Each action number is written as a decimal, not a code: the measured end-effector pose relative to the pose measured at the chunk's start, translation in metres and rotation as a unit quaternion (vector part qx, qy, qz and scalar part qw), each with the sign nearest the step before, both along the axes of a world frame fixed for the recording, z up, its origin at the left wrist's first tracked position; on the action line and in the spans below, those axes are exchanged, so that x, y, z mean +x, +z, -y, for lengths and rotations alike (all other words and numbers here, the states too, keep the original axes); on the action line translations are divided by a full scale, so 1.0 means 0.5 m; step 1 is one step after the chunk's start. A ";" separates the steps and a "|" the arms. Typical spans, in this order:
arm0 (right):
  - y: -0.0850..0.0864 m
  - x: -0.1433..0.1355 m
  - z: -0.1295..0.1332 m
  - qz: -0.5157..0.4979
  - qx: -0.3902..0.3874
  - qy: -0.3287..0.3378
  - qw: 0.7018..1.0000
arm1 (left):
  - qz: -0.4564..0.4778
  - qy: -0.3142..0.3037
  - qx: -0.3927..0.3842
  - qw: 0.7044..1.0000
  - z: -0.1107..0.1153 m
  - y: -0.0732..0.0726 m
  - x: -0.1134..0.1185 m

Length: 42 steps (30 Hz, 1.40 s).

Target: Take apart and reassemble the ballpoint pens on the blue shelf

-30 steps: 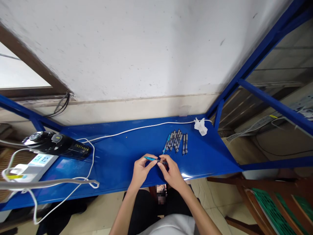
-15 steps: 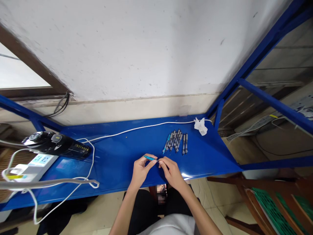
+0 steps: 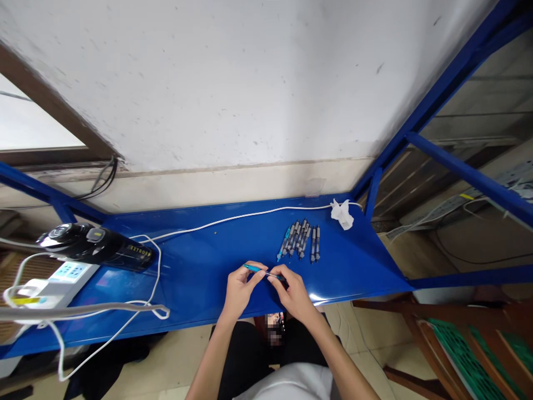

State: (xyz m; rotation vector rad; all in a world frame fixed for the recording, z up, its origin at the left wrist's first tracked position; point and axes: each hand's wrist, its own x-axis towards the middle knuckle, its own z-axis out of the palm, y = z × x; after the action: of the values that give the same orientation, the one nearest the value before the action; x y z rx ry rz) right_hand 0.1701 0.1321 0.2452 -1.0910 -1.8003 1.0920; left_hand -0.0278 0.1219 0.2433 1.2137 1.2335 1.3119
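My left hand [image 3: 240, 289] pinches a teal pen barrel [image 3: 253, 268] above the front part of the blue table. My right hand [image 3: 290, 289] is closed on a thin, dark pen part [image 3: 276, 275], mostly hidden by the fingers, which lines up with the barrel's right end. A slim light piece shows between the two hands. Behind them lies a group of several grey and black pens [image 3: 298, 239], with a teal pen [image 3: 283, 244] at its left side. Two more grey pens [image 3: 315, 244] lie just right of the group.
A crumpled white tissue [image 3: 342, 214] lies at the back right of the blue table [image 3: 233, 239]. A black bottle [image 3: 100, 247], a white power strip [image 3: 69, 278] and looped white cables [image 3: 158, 272] take up the left side. Blue frame bars rise at both ends.
My right hand's fingers have shifted slightly right and up, and more of the slim piece shows between the hands. My left hand holds the teal barrel almost in the same place.
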 end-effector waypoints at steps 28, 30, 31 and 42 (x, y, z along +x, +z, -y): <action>0.079 0.113 -0.076 -0.558 -0.232 -0.159 0.780 | -0.019 0.036 -0.014 0.999 0.001 0.019 0.002; 0.072 0.131 -0.077 -0.581 -0.230 -0.168 0.763 | -0.022 0.040 -0.012 0.999 0.001 0.017 0.002; 0.067 0.138 -0.077 -0.591 -0.228 -0.173 0.754 | -0.022 0.040 -0.010 0.999 0.001 0.016 0.002; 0.086 0.172 -0.076 -0.647 -0.216 -0.203 0.703 | -0.024 0.033 -0.020 0.999 0.002 -0.005 -0.007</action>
State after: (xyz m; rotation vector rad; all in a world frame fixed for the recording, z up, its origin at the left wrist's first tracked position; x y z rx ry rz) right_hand 0.2561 0.1700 0.2883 -0.5477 -0.1610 1.4430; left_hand -0.0311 0.1209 0.2407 1.1914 1.3392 1.3068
